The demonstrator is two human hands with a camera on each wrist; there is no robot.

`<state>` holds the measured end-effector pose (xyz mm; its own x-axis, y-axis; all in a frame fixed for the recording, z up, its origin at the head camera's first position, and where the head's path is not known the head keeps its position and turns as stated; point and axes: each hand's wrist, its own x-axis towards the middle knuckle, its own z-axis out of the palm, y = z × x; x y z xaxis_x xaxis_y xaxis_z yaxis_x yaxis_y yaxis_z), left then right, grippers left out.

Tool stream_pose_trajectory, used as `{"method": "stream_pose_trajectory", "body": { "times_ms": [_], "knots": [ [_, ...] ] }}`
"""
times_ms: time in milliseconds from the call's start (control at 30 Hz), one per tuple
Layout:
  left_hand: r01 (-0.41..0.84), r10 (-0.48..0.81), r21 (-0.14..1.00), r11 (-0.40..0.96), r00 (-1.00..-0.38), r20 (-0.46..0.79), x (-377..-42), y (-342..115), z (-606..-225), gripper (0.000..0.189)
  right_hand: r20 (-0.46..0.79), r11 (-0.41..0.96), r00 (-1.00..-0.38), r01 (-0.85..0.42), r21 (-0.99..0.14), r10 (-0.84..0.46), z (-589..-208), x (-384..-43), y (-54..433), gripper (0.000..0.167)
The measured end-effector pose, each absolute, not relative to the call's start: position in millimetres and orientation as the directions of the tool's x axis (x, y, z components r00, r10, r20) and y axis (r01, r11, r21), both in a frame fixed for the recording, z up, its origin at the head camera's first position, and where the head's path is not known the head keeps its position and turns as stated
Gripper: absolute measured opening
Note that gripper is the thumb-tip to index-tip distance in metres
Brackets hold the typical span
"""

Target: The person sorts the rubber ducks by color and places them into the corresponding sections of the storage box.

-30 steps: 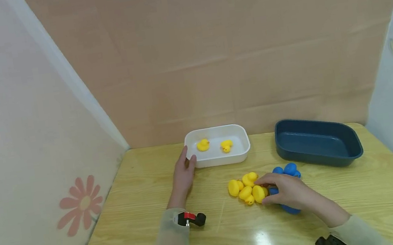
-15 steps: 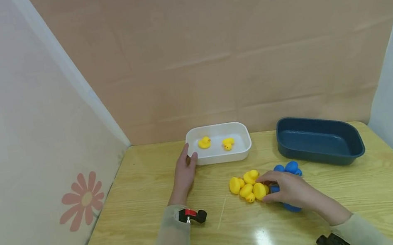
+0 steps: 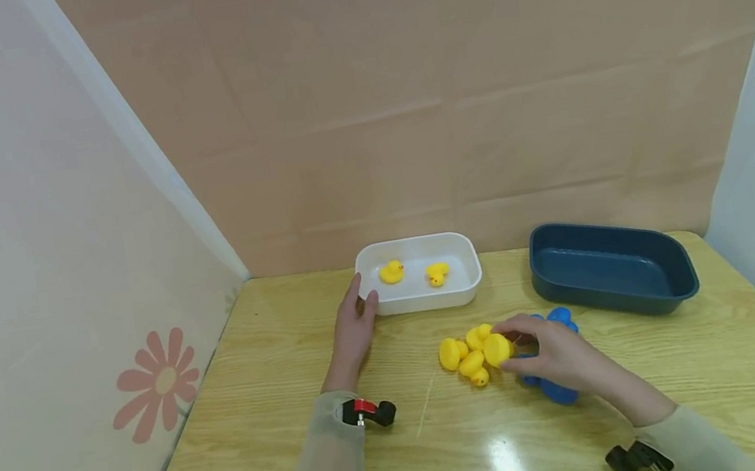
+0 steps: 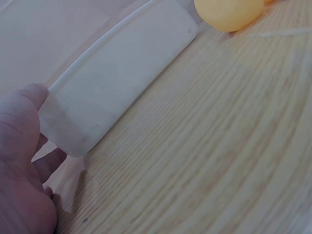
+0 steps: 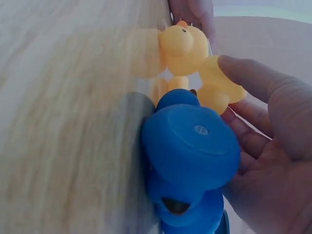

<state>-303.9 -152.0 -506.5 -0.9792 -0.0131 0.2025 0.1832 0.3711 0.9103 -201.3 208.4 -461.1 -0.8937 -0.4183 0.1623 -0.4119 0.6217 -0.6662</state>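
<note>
My left hand [image 3: 351, 332] holds the left end of the white plastic container [image 3: 423, 303], thumb on its front wall and fingers round the corner. Inside lie two yellow rubber ducks, one upright [image 3: 391, 272] and one tipped forward [image 3: 437, 274]. My right hand [image 3: 559, 355] pinches another yellow rubber duck [image 3: 497, 350] between thumb and fingers, its flat base facing left. In the right wrist view this duck [image 5: 217, 83] shows above the tabletop. Several more yellow ducks [image 3: 471, 365] lie bunched just left of it.
Blue rubber ducks [image 3: 559, 393] lie beneath and behind my right hand, partly hidden by it. A dark blue container [image 3: 611, 301] stands at the back right of the wooden table [image 3: 279, 362]. A brown backdrop [image 3: 365, 149] rises behind.
My right fingers have closed on the yellow duck and raised it slightly from the bunch. The left hand keeps its place at the white container.
</note>
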Motion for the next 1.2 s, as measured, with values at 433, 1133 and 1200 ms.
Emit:
{"method": "stream_pose_trajectory", "body": {
  "times_ms": [433,1133,1200],
  "knots": [
    [0.199,0.003,0.904,0.378,-0.977,0.214,-304,-152,-507,0.065,0.281,0.599,-0.910,-0.412,-0.687,-0.303,-448,-208,200,0.047],
    [0.175,-0.005,0.903,0.391,-0.981,0.192,-303,-152,-507,0.069,0.374,0.592,-0.905,-0.417,-0.690,-0.202,-431,-233,189,0.049],
    [0.174,-0.005,0.904,0.390,-0.982,0.191,-302,-152,-506,0.070,0.369,0.602,-0.908,-0.409,-0.686,-0.197,-430,-237,188,0.050]
  ]
}}
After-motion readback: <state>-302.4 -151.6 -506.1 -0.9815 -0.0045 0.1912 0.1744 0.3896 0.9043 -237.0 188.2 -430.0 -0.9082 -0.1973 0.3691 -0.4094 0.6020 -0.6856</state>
